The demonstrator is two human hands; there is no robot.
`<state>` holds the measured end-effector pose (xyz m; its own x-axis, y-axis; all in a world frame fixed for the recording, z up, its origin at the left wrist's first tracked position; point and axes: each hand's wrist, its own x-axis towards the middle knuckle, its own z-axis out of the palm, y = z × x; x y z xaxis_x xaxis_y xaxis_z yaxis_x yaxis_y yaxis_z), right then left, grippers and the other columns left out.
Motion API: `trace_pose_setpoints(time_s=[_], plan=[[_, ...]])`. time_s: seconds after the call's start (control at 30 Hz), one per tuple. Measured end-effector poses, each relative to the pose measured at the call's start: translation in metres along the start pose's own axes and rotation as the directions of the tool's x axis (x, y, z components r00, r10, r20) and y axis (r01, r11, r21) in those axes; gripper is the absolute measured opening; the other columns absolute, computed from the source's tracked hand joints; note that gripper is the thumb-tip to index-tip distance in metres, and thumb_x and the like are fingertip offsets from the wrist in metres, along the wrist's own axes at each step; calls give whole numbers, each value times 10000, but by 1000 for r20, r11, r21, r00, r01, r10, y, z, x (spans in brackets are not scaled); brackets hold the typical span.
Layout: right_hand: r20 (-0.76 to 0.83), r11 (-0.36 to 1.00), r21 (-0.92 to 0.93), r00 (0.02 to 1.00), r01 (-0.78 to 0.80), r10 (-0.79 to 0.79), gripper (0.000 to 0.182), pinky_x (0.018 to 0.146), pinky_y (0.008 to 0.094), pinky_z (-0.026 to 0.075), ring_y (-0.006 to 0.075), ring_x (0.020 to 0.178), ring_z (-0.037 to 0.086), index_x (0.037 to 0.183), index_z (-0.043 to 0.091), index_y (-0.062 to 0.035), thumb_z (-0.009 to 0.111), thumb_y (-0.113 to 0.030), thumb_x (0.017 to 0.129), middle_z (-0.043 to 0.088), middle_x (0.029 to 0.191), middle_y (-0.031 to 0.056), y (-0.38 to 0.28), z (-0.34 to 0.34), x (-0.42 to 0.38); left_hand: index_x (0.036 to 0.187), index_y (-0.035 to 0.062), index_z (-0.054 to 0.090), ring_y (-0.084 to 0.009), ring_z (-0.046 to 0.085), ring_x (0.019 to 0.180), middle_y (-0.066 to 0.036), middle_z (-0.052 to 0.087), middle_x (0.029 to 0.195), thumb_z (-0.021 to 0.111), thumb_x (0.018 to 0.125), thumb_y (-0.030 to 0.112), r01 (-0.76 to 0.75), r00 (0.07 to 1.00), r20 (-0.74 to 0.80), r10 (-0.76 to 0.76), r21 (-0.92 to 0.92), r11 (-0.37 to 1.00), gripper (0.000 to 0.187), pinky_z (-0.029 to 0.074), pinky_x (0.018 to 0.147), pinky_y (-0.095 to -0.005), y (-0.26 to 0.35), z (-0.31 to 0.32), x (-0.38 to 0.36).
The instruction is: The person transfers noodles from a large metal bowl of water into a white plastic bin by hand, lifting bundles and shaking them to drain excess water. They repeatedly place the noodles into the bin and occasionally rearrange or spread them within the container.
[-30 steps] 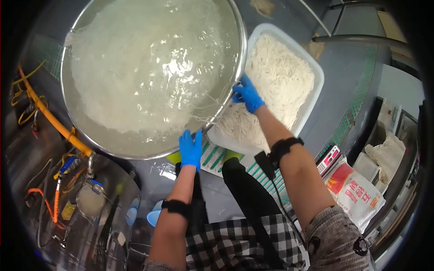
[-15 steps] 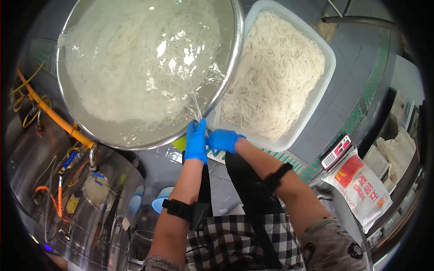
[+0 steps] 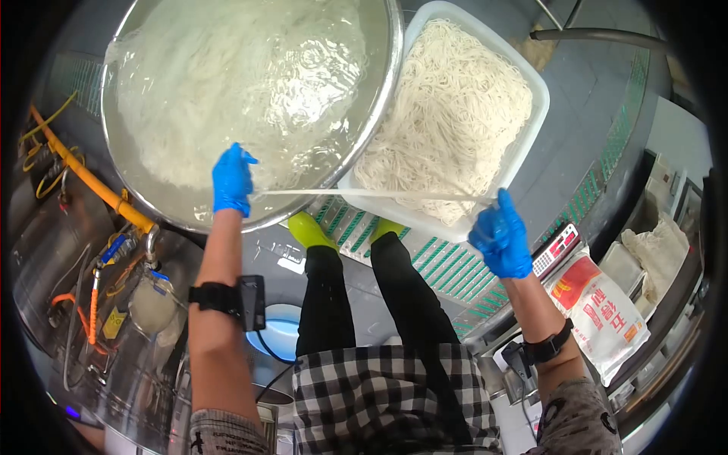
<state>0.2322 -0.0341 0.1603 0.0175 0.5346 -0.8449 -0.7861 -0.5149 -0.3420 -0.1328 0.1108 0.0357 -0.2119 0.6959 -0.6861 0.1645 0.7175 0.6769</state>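
In blue gloves, my two hands hold a thin bundle of pale noodle strands [image 3: 371, 194] stretched nearly level between them. My left hand [image 3: 232, 180] is closed at one end, over the near side of a large round metal vat [image 3: 388, 98]. Pale noodles [image 3: 227, 91] lie under water in that vat. At the other end, my right hand [image 3: 500, 236] is closed in a fist, just off the near right corner of a white plastic tub [image 3: 537, 114]. Drained noodles [image 3: 455, 114] are heaped in the tub, and the stretched strands pass over its near edge.
Green floor grating [image 3: 425, 262] runs below, under yellow-green boots [image 3: 307, 230]. A blue basin [image 3: 277, 334] stands near my legs. At right are a red-and-white scale [image 3: 557, 246] and a printed sack [image 3: 599, 311]. Metal equipment with an orange pipe [image 3: 91, 182] fills the left.
My hands were together at the vat's rim with strands running up into the water. They have moved far apart, left and right, drawing the strands out straight between them.
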Motion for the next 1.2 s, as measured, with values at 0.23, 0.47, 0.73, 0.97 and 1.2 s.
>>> trace_pose_setpoints(time_s=[0.23, 0.47, 0.73, 0.97, 1.2], plan=[[-120, 953, -38, 945, 302, -304, 392, 342, 212, 196, 81, 347, 229, 501, 318, -167, 380, -323, 855, 248, 434, -38, -42, -83, 11, 711, 54, 539, -63, 285, 365, 33, 334, 458, 431, 822, 308, -126, 987, -103, 121, -45, 991, 297, 217, 322, -211, 30, -73, 43], [-369, 944, -298, 895, 140, -250, 386, 384, 214, 314, 79, 401, 312, 583, 452, -116, 384, -397, 838, 298, 471, -30, -45, -99, 43, 842, 19, 537, -82, 447, 611, -2, 503, 665, 438, 816, 228, -640, 758, 192, 624, 33, 767, 232, 373, 582, -199, 103, 26, -69], [-11, 962, -245, 993, -120, 121, 421, 542, 237, 437, 106, 532, 446, 1003, 495, 46, 373, -328, 852, 552, 803, 102, 19, 45, 20, 977, 41, 517, -308, 500, 761, -122, 528, 778, 491, 733, 118, -858, 222, 810, 543, -102, 503, 257, 414, 650, -356, -11, 155, -193], [123, 552, -820, 988, 155, -96, 378, 384, 182, 197, 29, 411, 239, 731, 575, -26, 393, -337, 845, 293, 469, -62, 0, -44, 59, 1020, 27, 504, -293, 471, 861, -129, 486, 910, 494, 734, 81, -858, 465, 661, 589, 172, 484, 292, 399, 729, -357, -102, 126, -134], [-24, 327, -941, 944, 90, -330, 320, 452, 182, 277, 47, 473, 309, 691, 569, -40, 434, -294, 832, 428, 527, -23, 19, -121, 109, 1127, 108, 409, -341, 371, 1055, -174, 339, 1164, 540, 668, 144, -588, 804, 593, 26, 789, 177, 479, 403, 784, -419, -255, 106, -22]])
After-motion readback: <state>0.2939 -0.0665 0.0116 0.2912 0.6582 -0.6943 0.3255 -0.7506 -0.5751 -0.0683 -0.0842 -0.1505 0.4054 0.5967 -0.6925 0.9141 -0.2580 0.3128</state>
